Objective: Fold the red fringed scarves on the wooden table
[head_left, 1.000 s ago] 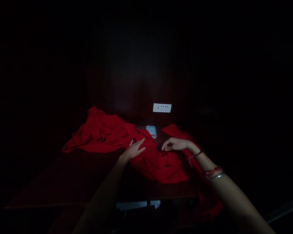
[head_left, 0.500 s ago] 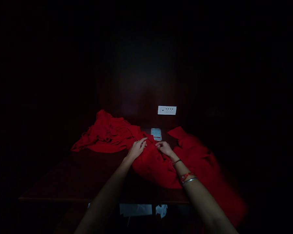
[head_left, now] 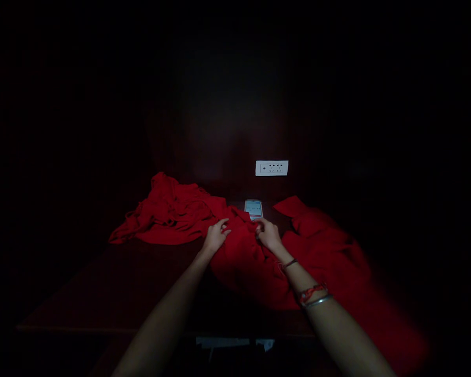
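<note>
A large red cloth (head_left: 243, 262) lies crumpled across a dark table; its exact kind is hard to make out in the dim light. My left hand (head_left: 215, 235) rests at the middle of the cloth, with thumb and fingers curled on a fold. Just to the right, my right hand (head_left: 267, 234) has its fingers bent inward and pinched at the cloth's upper edge. The fingertips of both hands are small and shadowed. On the left the cloth bunches into a heap with thin strands, and on the right it spreads over toward the table's near side.
Behind the cloth lies a phone (head_left: 253, 208) with a lit screen. A white socket plate (head_left: 272, 168) is fixed to the dark wall. The front edge of the table (head_left: 82, 329) runs below my forearms, and pale items (head_left: 223, 342) show under it.
My left hand's fingers have curled more, and its tips have drawn back slightly. The right hand has risen a little and bent its fingers. The view has shifted slightly.
</note>
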`<action>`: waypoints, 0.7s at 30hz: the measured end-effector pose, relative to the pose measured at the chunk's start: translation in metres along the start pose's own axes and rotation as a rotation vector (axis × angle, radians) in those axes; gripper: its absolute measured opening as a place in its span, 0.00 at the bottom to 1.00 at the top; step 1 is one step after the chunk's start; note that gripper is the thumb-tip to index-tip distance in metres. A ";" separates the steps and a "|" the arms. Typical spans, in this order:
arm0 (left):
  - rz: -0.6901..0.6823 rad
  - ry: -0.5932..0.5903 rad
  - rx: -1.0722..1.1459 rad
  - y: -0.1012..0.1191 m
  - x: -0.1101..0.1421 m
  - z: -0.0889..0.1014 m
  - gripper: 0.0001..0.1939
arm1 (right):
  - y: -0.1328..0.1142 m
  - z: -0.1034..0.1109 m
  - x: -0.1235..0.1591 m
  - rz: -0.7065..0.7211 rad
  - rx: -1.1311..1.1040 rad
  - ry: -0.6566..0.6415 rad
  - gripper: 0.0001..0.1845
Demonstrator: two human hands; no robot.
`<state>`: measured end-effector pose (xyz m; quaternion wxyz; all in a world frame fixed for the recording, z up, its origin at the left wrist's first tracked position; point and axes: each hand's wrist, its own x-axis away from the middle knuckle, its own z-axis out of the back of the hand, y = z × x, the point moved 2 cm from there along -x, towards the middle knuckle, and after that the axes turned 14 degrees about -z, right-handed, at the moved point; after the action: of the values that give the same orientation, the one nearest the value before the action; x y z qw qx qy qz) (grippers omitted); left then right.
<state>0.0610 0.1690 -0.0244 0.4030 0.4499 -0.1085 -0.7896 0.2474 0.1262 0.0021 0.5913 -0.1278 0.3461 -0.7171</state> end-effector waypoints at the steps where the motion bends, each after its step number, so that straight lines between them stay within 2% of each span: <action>1: 0.049 0.077 0.038 0.002 -0.001 0.004 0.19 | -0.001 0.007 0.001 0.001 -0.024 0.091 0.20; 3: 0.187 0.164 0.205 0.008 -0.003 0.009 0.22 | -0.006 0.018 0.004 0.031 -0.069 0.239 0.19; 4: 0.264 0.159 0.329 0.013 -0.003 0.010 0.24 | -0.010 0.022 0.007 0.070 -0.082 0.268 0.17; 6: 0.381 0.091 0.579 0.025 -0.003 0.011 0.29 | -0.020 0.022 0.015 0.179 -0.078 0.221 0.16; 8: 0.412 0.048 0.730 0.039 -0.002 0.011 0.33 | -0.029 0.015 0.024 0.268 -0.033 0.138 0.17; 10: 0.396 0.063 0.786 0.050 0.000 0.011 0.34 | -0.037 0.005 0.032 0.315 0.008 0.089 0.18; 15: 0.437 0.101 0.903 0.062 0.002 0.007 0.31 | -0.045 -0.006 0.033 0.353 -0.089 0.066 0.09; 17: 0.435 0.108 0.919 0.059 0.000 0.011 0.29 | -0.039 0.002 0.024 0.307 -0.184 0.096 0.06; 18: 0.428 0.124 0.904 0.056 -0.002 0.015 0.27 | -0.031 0.010 0.016 0.241 -0.248 0.133 0.06; 20: 0.408 0.232 0.784 0.043 -0.007 0.031 0.25 | -0.005 0.029 -0.003 0.032 -0.405 0.254 0.07; 21: 0.393 0.314 0.686 0.034 -0.010 0.040 0.25 | 0.013 0.040 -0.012 -0.122 -0.497 0.339 0.08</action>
<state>0.0500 0.1462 0.0230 0.3844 0.6435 -0.3861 -0.5377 0.2843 0.1230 0.0258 0.4318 -0.1674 0.5962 -0.6558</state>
